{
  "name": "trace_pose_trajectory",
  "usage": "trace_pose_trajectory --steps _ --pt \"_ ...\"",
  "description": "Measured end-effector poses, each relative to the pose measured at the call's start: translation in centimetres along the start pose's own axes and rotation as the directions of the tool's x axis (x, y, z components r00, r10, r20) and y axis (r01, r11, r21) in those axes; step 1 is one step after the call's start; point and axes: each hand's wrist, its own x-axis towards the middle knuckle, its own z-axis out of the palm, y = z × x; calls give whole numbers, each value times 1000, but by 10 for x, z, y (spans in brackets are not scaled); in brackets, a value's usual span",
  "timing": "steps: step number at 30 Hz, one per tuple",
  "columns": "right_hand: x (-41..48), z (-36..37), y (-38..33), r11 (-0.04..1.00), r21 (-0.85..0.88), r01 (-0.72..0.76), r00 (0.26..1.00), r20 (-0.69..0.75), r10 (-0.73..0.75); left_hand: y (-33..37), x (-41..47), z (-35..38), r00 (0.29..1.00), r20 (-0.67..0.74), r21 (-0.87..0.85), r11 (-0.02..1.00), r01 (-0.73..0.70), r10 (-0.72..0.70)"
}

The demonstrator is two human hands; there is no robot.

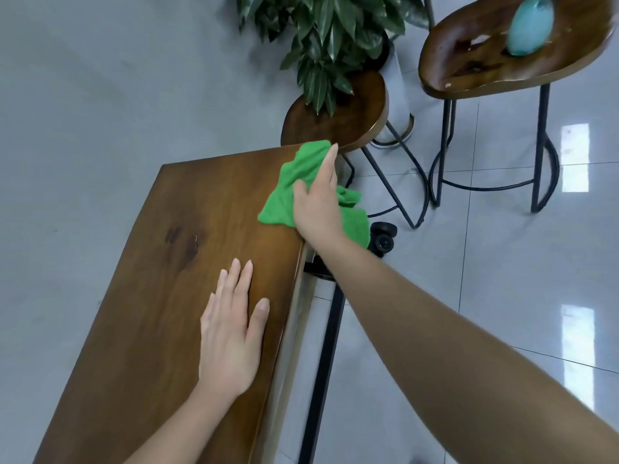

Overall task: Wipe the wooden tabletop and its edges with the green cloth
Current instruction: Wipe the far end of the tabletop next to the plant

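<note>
We see the green cloth (290, 182) bunched at the far right corner of the tabletop (150, 269), partly hanging over the right edge. The right hand (318, 204) presses on it, forefinger and thumb straight. Its other fingers are hidden, so we cannot tell whether they grip. The left hand (231, 336) lies flat nearer, fingers straight, on bare wood.

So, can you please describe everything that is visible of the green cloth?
The green cloth is bright green and looks like soft microfibre. It is crumpled, not spread flat. It lies at the far right corner of the wooden tabletop, with one part on top and another part hanging over the right edge. The right hand lies on it, forefinger straight, thumb on the upper part. The left hand rests flat on the wood, apart from it.
</note>
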Motion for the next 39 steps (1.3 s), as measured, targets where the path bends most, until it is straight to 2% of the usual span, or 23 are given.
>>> trace_pose_trajectory --steps 3,6,14,17,23,31,35,39 --pt "21 -6 -9 1000 -11 -12 1000 -3 12 1 0 -1 1000 3 1 1000 3 -3" --pt "6 -6 -5 999 42 1 1000 17 -2 0 0 -1 1000 -4 0 1000 -7 7" --pt "-191 26 66 985 174 -12 993 119 -9 -5 1 1 1000 4 11 999 -31 31" --pt "-222 34 74 984 175 -32 993 118 11 -5 0 0 1000 7 27 999 -29 29" --pt "-182 24 53 989 149 -1 995 101 -14 -5 1 0 1000 -4 2 1000 -29 29" --pt "-84 7 16 1000 -9 -18 997 72 18 -19 -35 1 999 0 -1 999 -34 34" --pt "-94 8 12 999 -6 -44 997 56 44 -44 -84 -2 999 3 -17 999 -36 36" --pt "-161 19 27 999 -8 31 998 57 -31 -78 -129 -3 999 7 2 999 -53 53"
